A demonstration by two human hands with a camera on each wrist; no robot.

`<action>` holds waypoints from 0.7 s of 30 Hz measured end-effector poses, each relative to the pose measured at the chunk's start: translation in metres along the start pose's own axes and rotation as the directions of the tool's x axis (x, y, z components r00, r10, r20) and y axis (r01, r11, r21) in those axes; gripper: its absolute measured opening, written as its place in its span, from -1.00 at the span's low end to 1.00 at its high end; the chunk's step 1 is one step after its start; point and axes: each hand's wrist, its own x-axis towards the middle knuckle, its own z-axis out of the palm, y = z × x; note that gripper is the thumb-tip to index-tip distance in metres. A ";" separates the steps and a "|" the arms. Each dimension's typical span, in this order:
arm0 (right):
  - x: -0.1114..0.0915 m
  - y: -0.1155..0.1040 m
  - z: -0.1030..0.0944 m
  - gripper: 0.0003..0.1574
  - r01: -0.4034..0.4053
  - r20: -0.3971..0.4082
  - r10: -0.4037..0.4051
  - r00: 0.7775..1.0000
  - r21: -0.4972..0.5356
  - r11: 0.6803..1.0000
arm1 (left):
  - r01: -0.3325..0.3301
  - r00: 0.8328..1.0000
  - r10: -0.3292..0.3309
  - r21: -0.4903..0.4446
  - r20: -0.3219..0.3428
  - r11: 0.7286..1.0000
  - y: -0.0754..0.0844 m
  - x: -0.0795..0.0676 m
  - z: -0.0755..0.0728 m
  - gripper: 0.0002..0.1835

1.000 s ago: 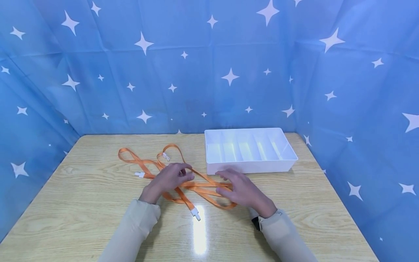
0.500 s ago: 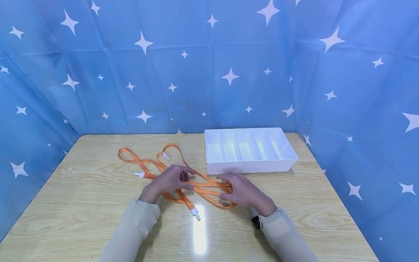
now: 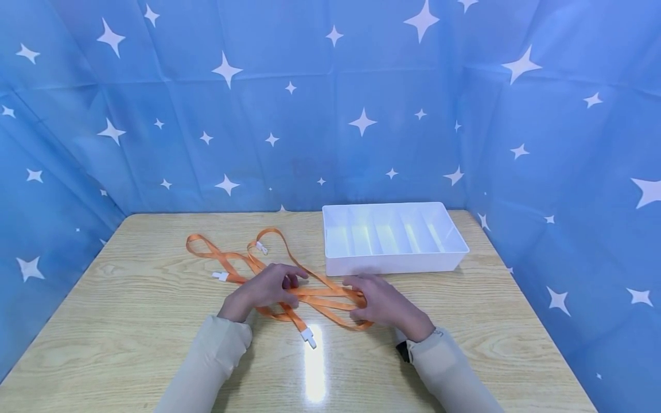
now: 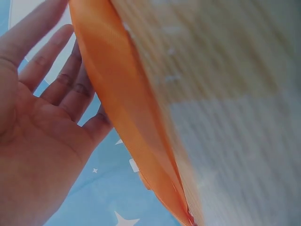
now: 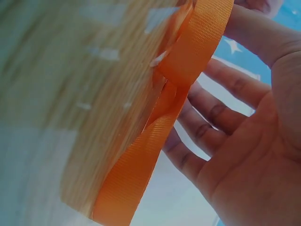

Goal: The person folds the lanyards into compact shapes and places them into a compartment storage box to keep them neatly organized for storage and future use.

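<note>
Orange lanyards (image 3: 325, 292) with white clips lie tangled across the middle of the table, one white clip (image 3: 308, 336) toward the front and another (image 3: 220, 276) at the left. My left hand (image 3: 265, 285) is over the middle of the tangle, thumb apart from the loosely bent fingers. In the left wrist view an orange strap (image 4: 117, 84) passes in front of its fingertips. My right hand (image 3: 384, 301) is at the right end of the loops, fingers loosely curved beside the straps. The right wrist view has an orange strap (image 5: 141, 155) partly hiding these fingertips; contact is unclear.
Behind the right hand stands a white divided tray (image 3: 395, 264) with several compartments. The wooden table (image 3: 129, 344) ends at a blue curtain (image 3: 289, 115) with white stars, which also hangs along both sides.
My left thumb has drawn back a little to the left and down, away from the straps. My right hand has shifted slightly right and down. The lanyards lie nearly as before.
</note>
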 end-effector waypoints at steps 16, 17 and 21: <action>0.003 -0.002 0.002 -0.88 0.038 -0.005 -0.038 0.999 -0.075 0.996 | -0.028 1.000 0.028 -0.010 0.010 1.000 0.001 -0.002 0.001 -0.53; 0.003 -0.002 0.002 -0.87 0.032 -0.007 -0.033 0.999 -0.075 0.997 | -0.030 0.999 0.031 -0.010 0.012 0.999 0.001 -0.002 0.001 -0.55; 0.002 -0.002 0.003 -0.81 0.018 -0.024 -0.020 1.000 -0.077 0.997 | -0.030 0.999 0.030 -0.011 0.015 0.999 0.001 -0.002 0.001 -0.59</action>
